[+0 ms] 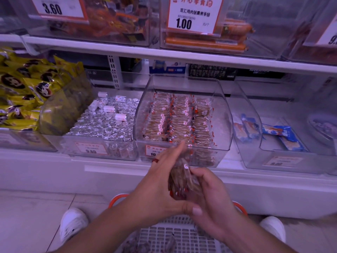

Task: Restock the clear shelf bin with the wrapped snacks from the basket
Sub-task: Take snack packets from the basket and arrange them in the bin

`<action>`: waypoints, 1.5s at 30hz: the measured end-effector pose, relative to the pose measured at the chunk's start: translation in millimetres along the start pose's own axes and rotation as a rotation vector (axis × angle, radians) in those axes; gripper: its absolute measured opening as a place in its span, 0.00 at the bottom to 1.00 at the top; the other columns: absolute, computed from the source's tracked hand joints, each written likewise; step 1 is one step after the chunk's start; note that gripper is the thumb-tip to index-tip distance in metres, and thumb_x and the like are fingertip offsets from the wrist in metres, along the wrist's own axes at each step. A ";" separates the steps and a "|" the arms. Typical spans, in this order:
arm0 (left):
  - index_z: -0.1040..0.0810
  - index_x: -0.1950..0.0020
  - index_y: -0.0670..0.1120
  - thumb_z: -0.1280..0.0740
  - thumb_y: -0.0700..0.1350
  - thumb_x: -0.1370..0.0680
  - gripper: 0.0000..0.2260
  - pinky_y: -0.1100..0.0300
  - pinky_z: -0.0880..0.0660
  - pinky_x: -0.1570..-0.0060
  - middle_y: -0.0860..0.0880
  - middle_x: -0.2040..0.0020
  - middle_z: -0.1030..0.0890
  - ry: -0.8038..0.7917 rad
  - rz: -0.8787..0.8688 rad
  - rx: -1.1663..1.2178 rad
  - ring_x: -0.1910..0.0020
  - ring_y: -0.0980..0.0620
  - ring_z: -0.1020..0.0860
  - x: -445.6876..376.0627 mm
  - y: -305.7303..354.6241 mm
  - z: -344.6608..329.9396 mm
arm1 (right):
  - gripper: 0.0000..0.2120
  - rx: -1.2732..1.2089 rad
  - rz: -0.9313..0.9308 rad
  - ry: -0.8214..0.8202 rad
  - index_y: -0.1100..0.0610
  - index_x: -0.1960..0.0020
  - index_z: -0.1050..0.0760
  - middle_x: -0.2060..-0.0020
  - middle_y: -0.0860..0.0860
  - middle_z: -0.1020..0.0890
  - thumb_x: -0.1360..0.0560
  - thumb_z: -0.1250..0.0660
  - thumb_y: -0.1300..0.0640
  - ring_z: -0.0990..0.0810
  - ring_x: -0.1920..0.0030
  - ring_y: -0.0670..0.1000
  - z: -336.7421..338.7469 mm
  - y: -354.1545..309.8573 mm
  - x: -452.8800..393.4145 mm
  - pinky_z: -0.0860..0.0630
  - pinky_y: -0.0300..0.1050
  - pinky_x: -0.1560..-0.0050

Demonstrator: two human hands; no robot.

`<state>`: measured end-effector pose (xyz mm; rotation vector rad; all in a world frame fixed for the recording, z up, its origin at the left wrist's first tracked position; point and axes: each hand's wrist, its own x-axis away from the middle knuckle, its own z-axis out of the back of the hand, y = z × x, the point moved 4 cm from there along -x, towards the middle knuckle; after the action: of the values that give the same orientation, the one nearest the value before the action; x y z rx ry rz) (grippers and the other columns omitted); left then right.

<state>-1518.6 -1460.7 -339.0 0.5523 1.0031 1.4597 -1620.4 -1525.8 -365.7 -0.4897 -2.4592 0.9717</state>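
Both hands (pixel 184 189) cupped round a stack of wrapped snacks (pixel 179 179) – left hand (pixel 160 187) pressing flat-fingered, right hand (pixel 209 198) curled – just before the clear shelf bin (pixel 226 125), above the basket (pixel 175 232). Light, crinkly, slippery, probably brittle – best squeezed gently by the stack ends
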 end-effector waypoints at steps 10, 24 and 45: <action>0.24 0.34 0.49 0.25 0.44 0.30 0.25 0.53 0.19 0.45 0.52 0.41 0.16 0.132 0.317 0.579 0.43 0.48 0.18 -1.5 23.3 -9.1 | 0.25 0.352 0.441 0.203 0.34 0.34 0.28 0.39 0.47 0.17 0.28 0.34 0.52 0.19 0.38 0.50 -7.9 -22.1 15.2 0.25 0.56 0.36; 0.27 0.43 0.51 0.19 0.39 0.34 0.25 0.66 0.22 0.55 0.54 0.52 0.16 0.065 0.075 -0.087 0.54 0.56 0.18 -177.4 36.3 49.0 | 0.22 0.601 0.755 0.441 0.35 0.30 0.35 0.41 0.34 0.23 0.22 0.38 0.49 0.26 0.41 0.31 40.8 -125.4 19.7 0.30 0.27 0.47; 0.65 0.20 0.43 0.51 0.63 0.18 0.37 0.48 0.66 0.23 0.43 0.20 0.65 -0.481 -0.040 -1.103 0.21 0.48 0.66 -265.0 -58.5 -22.5 | 0.23 0.933 0.842 0.545 0.35 0.29 0.37 0.39 0.31 0.29 0.24 0.45 0.40 0.30 0.32 0.40 70.0 -119.3 5.4 0.32 0.41 0.36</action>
<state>-1460.6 -1726.7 -341.0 0.0433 -0.2231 1.4949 -1680.5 -1643.8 -325.4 -1.2406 -1.0768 1.8221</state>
